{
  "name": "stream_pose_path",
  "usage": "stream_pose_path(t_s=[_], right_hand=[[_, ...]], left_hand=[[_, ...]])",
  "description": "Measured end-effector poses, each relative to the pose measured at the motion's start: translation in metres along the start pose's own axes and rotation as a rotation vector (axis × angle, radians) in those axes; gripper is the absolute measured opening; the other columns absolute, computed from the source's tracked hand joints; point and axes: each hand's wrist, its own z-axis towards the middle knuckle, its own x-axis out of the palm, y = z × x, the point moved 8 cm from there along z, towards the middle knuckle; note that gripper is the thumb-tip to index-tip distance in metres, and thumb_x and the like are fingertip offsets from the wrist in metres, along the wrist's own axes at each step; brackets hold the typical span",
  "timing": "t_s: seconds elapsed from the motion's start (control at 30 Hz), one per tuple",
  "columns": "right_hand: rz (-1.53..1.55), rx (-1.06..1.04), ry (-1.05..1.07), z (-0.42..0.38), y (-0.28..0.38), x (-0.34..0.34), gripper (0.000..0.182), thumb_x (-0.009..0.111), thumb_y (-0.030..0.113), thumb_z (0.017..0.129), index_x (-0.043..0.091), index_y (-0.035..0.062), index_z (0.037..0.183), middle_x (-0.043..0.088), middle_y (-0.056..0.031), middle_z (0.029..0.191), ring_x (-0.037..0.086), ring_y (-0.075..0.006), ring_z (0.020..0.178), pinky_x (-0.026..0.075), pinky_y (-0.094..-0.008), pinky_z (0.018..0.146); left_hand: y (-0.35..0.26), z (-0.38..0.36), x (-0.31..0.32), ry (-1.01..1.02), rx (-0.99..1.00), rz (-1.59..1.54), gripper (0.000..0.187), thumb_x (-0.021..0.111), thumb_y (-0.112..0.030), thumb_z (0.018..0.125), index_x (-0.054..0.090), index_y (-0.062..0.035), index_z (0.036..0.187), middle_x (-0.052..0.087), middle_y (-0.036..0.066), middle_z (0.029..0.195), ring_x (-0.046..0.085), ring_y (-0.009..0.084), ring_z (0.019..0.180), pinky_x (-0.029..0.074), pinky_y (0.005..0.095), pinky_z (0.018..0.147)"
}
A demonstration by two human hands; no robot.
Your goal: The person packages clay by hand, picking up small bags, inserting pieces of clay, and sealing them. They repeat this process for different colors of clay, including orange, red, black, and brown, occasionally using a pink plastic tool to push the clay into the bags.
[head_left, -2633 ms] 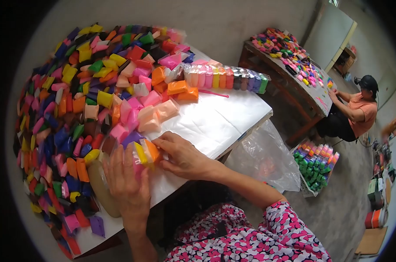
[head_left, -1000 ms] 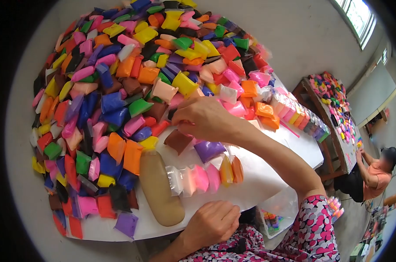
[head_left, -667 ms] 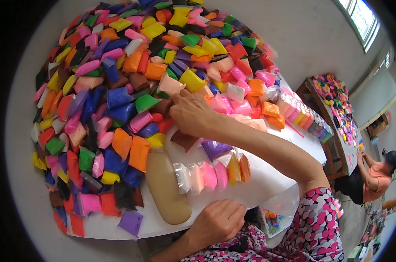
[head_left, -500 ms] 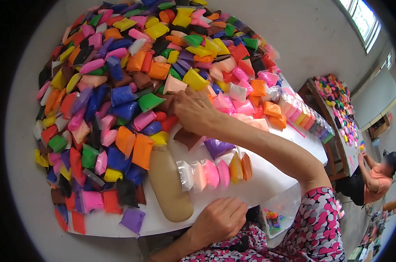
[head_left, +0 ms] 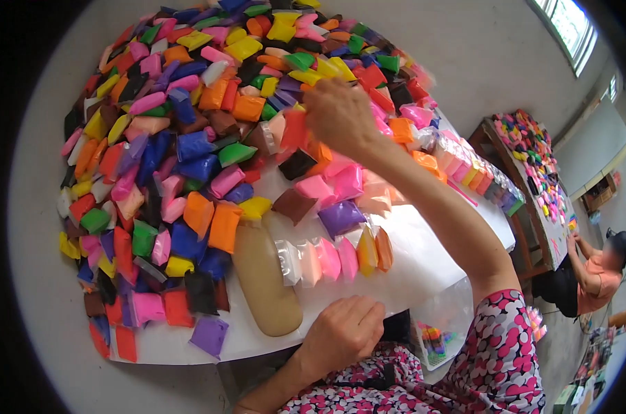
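Note:
My right hand (head_left: pixel 340 116) reaches over the pile of coloured clay packets (head_left: pixel 182 103), its fingers bent downward and smeared by motion. Right beside those fingers is a red packet (head_left: pixel 295 129); I cannot tell whether they grip it. Below the hand lie a black packet (head_left: pixel 297 165), a brown packet (head_left: pixel 293 203) and a purple packet (head_left: pixel 340 218). My left hand (head_left: pixel 345 328) stays by the table's near edge with its fingers curled closed, nothing showing in them. In front of it stands a short row of packets (head_left: pixel 328 260), white, peach, pink, yellow and orange.
A smooth tan oblong piece (head_left: pixel 266 283) lies left of the short row on the white tabletop (head_left: pixel 409 255). A longer row of bagged packets (head_left: pixel 475 169) runs along the right. Below the edge is a white basket (head_left: pixel 433 345). Another person (head_left: pixel 592 276) sits at a far table.
My right hand has moved up and to the right across the pile. Red and black packets now show where it was near, and the brown packet is uncovered. My left hand has barely moved.

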Motion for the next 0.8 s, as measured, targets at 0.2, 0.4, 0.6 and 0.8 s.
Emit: stream_pose_path(t_s=[0.2, 0.4, 0.6, 0.8], right_hand=[[0.309, 0.228, -0.052, -0.042, -0.060, -0.099, 0.011, 0.059, 0.014, 0.083, 0.063, 0.0039, 0.084, 0.064, -0.0105, 0.088, 0.064, -0.0252, 0.077, 0.050, -0.0390, 0.068], [1.010, 0.554, 0.172, -0.163, -0.059, -0.131, 0.009, 0.054, -0.004, 0.080, 0.061, -0.0026, 0.086, 0.061, -0.0045, 0.080, 0.061, -0.0090, 0.071, 0.052, -0.0256, 0.066], [1.084, 0.741, 0.246, -0.240, -0.045, -0.143, 0.005, 0.057, -0.002, 0.081, 0.061, -0.0040, 0.084, 0.060, -0.0021, 0.072, 0.059, -0.0065, 0.065, 0.051, -0.0229, 0.059], [0.838, 0.637, 0.190, -0.266, -0.031, -0.158, 0.005, 0.057, -0.002, 0.079, 0.061, -0.0042, 0.082, 0.062, -0.0024, 0.067, 0.057, -0.0052, 0.058, 0.048, -0.0224, 0.053]], left_hand=[[0.000, -0.003, -0.008, -0.081, 0.019, 0.006, 0.026, 0.068, -0.001, 0.073, 0.064, -0.0002, 0.099, 0.062, 0.012, 0.086, 0.063, 0.0259, 0.071, 0.053, 0.0355, 0.067], [-0.014, -0.008, -0.003, -0.235, -0.197, -0.412, 0.042, 0.065, 0.004, 0.083, 0.054, 0.0046, 0.123, 0.062, 0.016, 0.102, 0.061, 0.0176, 0.076, 0.052, 0.0275, 0.068], [-0.018, 0.006, 0.042, -0.184, -0.387, -0.544, 0.057, 0.060, 0.005, 0.089, 0.036, 0.0020, 0.141, 0.057, 0.016, 0.117, 0.058, 0.0123, 0.081, 0.050, 0.0250, 0.071], [-0.028, 0.017, 0.053, -0.245, -0.217, -0.438, 0.038, 0.065, -0.004, 0.091, 0.052, 0.0022, 0.126, 0.062, 0.014, 0.110, 0.066, 0.0177, 0.090, 0.054, 0.0277, 0.075]])
